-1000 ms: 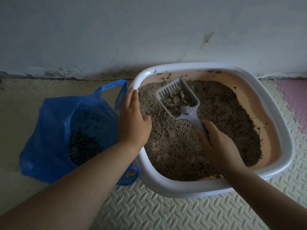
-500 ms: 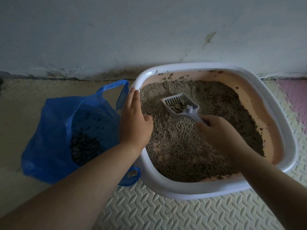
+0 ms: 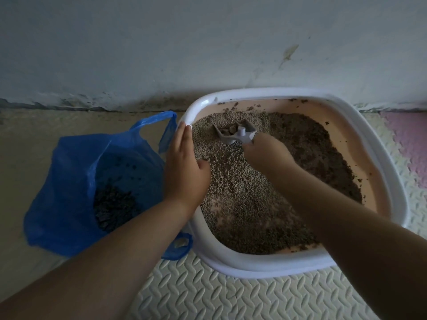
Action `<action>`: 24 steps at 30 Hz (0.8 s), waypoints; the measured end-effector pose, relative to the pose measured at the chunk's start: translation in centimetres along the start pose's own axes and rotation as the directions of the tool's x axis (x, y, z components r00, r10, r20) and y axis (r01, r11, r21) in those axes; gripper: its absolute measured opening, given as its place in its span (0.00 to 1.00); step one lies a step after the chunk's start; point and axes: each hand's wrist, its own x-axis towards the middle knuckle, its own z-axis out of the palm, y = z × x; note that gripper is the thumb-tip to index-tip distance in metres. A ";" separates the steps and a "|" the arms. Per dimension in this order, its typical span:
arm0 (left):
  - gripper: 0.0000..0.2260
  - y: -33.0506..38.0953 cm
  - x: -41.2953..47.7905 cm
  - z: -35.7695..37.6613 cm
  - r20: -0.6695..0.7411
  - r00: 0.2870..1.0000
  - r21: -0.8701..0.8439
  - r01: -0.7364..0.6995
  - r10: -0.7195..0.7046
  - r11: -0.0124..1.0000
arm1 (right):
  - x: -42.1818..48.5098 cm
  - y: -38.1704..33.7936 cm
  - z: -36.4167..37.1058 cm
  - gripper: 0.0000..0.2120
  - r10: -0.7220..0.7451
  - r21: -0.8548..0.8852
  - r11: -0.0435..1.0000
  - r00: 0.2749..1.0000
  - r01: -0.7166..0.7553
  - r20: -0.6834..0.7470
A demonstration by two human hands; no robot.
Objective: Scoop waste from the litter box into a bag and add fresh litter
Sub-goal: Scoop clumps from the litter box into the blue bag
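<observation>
1. My right hand is closed round the handle of the scoop. My knuckles hide the handle, but the bowl sticks out ahead of them.
2. The bowl sits over the far-left corner of the litter box and carries a few clumps.
3. My left hand lies along the box's left rim, fingers straight and thumb dipping inside. It grips nothing and only steadies the box.
4. The blue bag stands just beside the box on the left. Its mouth is open and dark waste lies at the bottom.
5. To do this well, I should keep the scoop level and shake it gently over the box so loose grains drop through.
6. I should then carry it low across the rim, past my left fingertips, and tip it only when it is fully over the bag's mouth.
7. The bag's rim looks slack, so I judge it may fold inward; my left hand is close enough to hold it open.
8. The litter is paler on the left and darker on the right, with the pink floor of the box showing through near the front. It looks thin, and I see no fresh supply.
9. The box rests on a pale embossed foam mat, with a pink tile at the right, and the bag sits on plain beige floor.
10. The wall behind is scuffed and stained, grimy along its foot, and the light is dim.
</observation>
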 end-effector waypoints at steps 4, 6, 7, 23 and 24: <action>0.30 0.1 0.0 -0.1 0.010 1.000 -0.005 0.022 -0.022 1.000 | -1.3 2.0 3.7 0.14 -0.004 0.080 0.997 0.990 0.015 -0.140; 0.30 0.1 0.0 -0.1 0.011 1.000 -0.007 0.023 -0.023 1.000 | -1.8 3.2 4.4 0.13 -0.022 0.107 0.993 0.988 0.039 -0.154; 0.30 0.1 0.0 -0.1 0.012 1.000 -0.009 0.025 -0.025 1.000 | -2.2 3.6 4.5 0.12 -0.031 0.134 0.990 0.987 0.053 -0.156; 0.31 0.0 0.0 -0.2 0.011 1.000 -0.036 0.025 -0.025 0.999 | -8.2 6.9 3.1 0.14 -0.137 0.210 0.960 0.967 0.182 -0.214; 0.31 0.0 0.0 -0.2 0.009 1.000 -0.033 0.025 -0.025 0.999 | -8.2 7.1 2.9 0.15 -0.119 0.210 0.963 0.968 0.167 -0.223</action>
